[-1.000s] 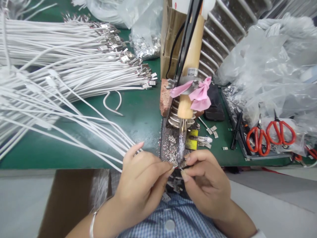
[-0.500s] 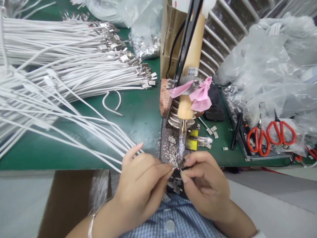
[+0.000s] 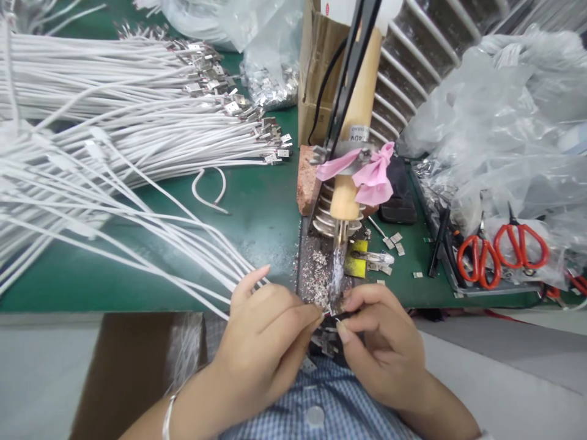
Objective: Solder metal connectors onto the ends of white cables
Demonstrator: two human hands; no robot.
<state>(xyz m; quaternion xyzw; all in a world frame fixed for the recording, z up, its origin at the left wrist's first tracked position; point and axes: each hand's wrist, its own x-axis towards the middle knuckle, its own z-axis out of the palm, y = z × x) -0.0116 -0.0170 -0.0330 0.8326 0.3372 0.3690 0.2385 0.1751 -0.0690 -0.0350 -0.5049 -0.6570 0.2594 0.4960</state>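
Observation:
My left hand (image 3: 270,342) is closed around several white cables (image 3: 202,244), which fan out to the left across the table. Its thumb and forefinger pinch a cable end right at the tip of the soldering iron (image 3: 338,256). The iron has a wooden handle, points down toward me and is clamped with a pink cloth strip (image 3: 373,174) tied round it. My right hand (image 3: 385,342), just right of the tip, pinches a thin, pale solder wire (image 3: 338,319) between thumb and fingers. The wire's end is close to the iron tip, and fingers partly cover the cable end.
Bundled white cables with metal USB plugs (image 3: 279,153) lie at the left. A yellow sponge (image 3: 356,260) and loose plugs sit right of the iron. Red-handled scissors (image 3: 479,260) rest on a tray at the right. A brick (image 3: 306,180) and a cardboard box (image 3: 316,91) stand behind.
Both hands have shifted very slightly to the right. The solder wire's end has drawn back a little from the cable end at the iron tip.

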